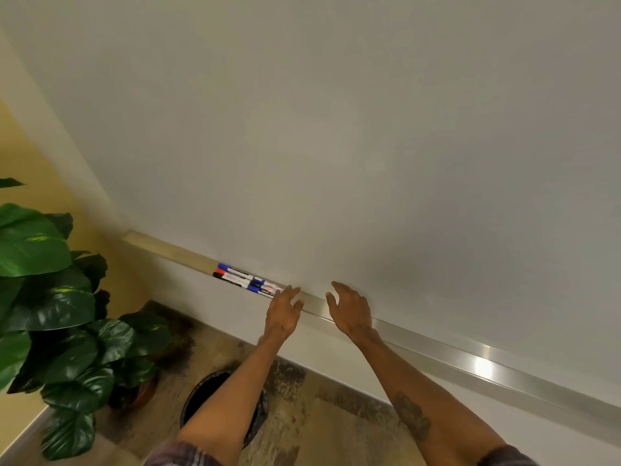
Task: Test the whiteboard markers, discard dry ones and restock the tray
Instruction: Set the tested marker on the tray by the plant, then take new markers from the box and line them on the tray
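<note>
1. Loosely spread, the empty left hand (282, 314) hovers at the tray (437, 348).
2. Right hand (349, 311), likewise spread and empty, sits farther right along it.
3. Markers (247, 280) lie bunched in the tray beside the left fingertips.

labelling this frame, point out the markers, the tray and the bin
markers (247, 280), head view, middle of the bundle
tray (437, 350), head view, bare metal front lip
bin (209, 391), head view, dark inner wall

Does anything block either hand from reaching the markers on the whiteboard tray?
Nothing visible does. The left hand hovers open at the near end of the markers, which lie bunched on the tray. The right hand is open further right along the tray, with only the left hand between it and them.
</note>
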Demonstrator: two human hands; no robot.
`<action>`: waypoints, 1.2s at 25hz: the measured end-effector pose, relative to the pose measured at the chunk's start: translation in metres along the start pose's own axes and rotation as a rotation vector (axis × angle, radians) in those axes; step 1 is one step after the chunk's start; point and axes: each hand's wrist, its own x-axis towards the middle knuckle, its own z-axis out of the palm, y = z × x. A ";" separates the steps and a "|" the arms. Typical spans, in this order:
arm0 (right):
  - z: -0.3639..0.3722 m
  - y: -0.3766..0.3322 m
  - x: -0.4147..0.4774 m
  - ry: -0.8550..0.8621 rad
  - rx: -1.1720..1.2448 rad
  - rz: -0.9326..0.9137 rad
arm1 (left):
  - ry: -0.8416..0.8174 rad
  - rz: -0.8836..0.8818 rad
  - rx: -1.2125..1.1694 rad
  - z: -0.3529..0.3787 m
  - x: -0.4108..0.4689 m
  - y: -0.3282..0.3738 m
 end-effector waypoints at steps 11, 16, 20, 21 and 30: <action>-0.083 0.063 -0.129 0.111 -0.010 0.072 | -0.156 0.191 0.332 0.045 -0.105 0.077; -0.108 0.086 -0.199 0.163 -0.027 0.107 | -0.197 0.263 0.405 0.064 -0.168 0.104; -0.126 0.108 -0.252 0.210 -0.037 0.151 | -0.225 0.308 0.411 0.085 -0.212 0.122; -0.130 0.114 -0.265 0.226 -0.034 0.163 | -0.242 0.324 0.409 0.091 -0.221 0.125; -0.180 0.204 -0.382 0.351 -0.040 0.343 | -0.417 0.544 0.379 0.183 -0.296 0.186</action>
